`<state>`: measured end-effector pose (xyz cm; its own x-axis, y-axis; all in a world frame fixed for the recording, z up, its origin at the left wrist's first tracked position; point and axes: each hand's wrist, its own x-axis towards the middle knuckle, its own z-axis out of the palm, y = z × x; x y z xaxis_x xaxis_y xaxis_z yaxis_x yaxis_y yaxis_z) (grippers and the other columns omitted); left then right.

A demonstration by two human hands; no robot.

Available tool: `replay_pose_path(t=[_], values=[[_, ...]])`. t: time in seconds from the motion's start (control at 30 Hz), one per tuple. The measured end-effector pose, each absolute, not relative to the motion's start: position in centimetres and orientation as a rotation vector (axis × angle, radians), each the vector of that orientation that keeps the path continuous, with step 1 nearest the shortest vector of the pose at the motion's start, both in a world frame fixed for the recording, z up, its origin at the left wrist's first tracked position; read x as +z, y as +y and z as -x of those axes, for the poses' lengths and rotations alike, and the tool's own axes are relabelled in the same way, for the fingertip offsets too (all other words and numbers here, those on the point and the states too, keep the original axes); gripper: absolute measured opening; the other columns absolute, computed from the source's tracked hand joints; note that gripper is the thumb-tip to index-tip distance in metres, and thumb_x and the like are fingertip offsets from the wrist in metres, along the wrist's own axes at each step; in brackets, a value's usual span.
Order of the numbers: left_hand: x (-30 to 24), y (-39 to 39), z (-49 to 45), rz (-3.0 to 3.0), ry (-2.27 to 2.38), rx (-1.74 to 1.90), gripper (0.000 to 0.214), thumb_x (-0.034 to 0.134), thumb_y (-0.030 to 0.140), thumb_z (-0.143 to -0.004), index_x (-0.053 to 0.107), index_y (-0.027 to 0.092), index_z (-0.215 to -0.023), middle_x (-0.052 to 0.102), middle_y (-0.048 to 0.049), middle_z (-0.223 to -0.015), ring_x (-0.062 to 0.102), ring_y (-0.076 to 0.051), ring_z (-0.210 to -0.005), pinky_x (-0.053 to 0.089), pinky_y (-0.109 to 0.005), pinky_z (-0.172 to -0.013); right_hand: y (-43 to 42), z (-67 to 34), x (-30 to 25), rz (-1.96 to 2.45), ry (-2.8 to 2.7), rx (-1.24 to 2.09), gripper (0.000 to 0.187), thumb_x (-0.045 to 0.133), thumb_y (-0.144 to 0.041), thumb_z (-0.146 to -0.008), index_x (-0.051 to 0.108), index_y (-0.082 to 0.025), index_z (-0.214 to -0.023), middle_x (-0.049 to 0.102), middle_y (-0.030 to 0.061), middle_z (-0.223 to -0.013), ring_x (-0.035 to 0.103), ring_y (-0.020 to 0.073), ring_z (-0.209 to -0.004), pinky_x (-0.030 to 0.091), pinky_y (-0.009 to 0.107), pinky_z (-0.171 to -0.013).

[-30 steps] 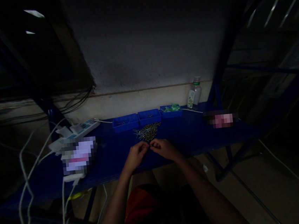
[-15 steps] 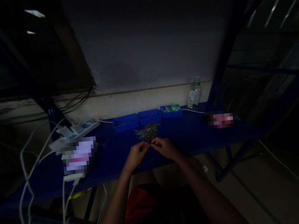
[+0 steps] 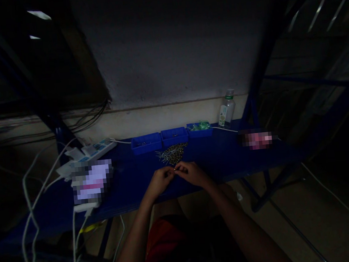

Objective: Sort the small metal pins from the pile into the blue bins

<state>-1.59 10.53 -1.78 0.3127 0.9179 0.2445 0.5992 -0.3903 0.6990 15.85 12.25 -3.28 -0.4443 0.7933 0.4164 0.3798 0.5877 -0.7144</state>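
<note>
Over the front of the blue table, my left hand [image 3: 160, 181] and my right hand [image 3: 191, 173] meet at the fingertips. Both are closed in a pinch. A tiny shiny metal piece [image 3: 174, 170] shows between them, too small and dark to name more exactly. Just beyond the fingers lies a heap of small brass-coloured metal parts [image 3: 178, 152], with thin silvery pins [image 3: 165, 154] spread along its left side.
Behind the heap stand a left blue bin [image 3: 146, 143] and a middle blue bin [image 3: 174, 136] with a few small parts, and a right blue bin [image 3: 200, 133] holding green plastic. A bottle [image 3: 226, 111] is at back right; a power strip [image 3: 96, 151] and cables lie left.
My fingertips have shifted very slightly on the small piece, still pinched together at the same place. The heap and bins look unchanged.
</note>
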Motion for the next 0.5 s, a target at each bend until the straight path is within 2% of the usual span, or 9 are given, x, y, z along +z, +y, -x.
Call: replay_pose_path(t=[0.2,0.5], values=[[-1.59,10.32,1.58,-2.112,1.333,0.857,0.022,0.047,0.026,-0.078,0.064,0.014,-0.084,0.065,-0.0020,-0.075,0.056,-0.015,-0.069,0.039,-0.020,-0.061,12.13,-15.85,-3.29,0.924,-2.063,0.704,0.020,0.054,-0.035,-0.081,0.058,-0.019,-0.093,0.062,-0.0007,-0.072,0.057,0.0099,-0.062,0.041,0.019,-0.057],[-1.65,10.22,1.53,-2.097,1.322,0.903,0.026,0.046,0.031,-0.081,0.065,0.015,-0.088,0.067,-0.0033,-0.080,0.059,-0.016,-0.073,0.042,-0.022,-0.065,11.98,-15.92,-2.99,0.953,-2.040,0.708,0.017,0.053,-0.032,-0.081,0.058,-0.019,-0.091,0.062,-0.0005,-0.072,0.057,0.0102,-0.062,0.041,0.019,-0.059]])
